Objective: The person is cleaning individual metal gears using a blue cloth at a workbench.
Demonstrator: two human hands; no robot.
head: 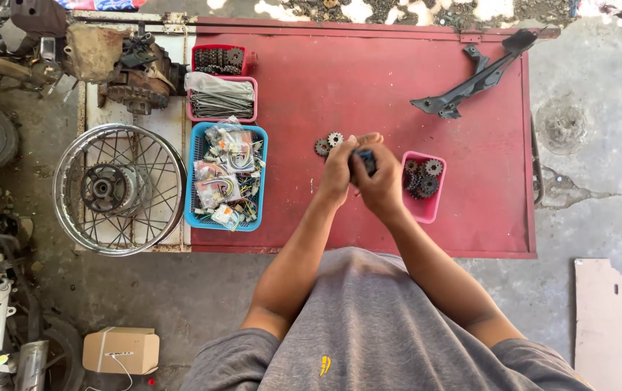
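left hand (pixel 338 170) + right hand (pixel 382 185): grips pinching dark part (pixel 366 161) | part mostly hidden, kind unclear

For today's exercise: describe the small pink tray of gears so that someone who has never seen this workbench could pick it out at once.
Start at the big red table top. Just beyond the person's right hand, which meets the left hand around a small dark part, sits the pink tray. It stands alone and holds dark toothed gears, unlike the pink tray of spokes stacked with the blue basket at the table's far left.
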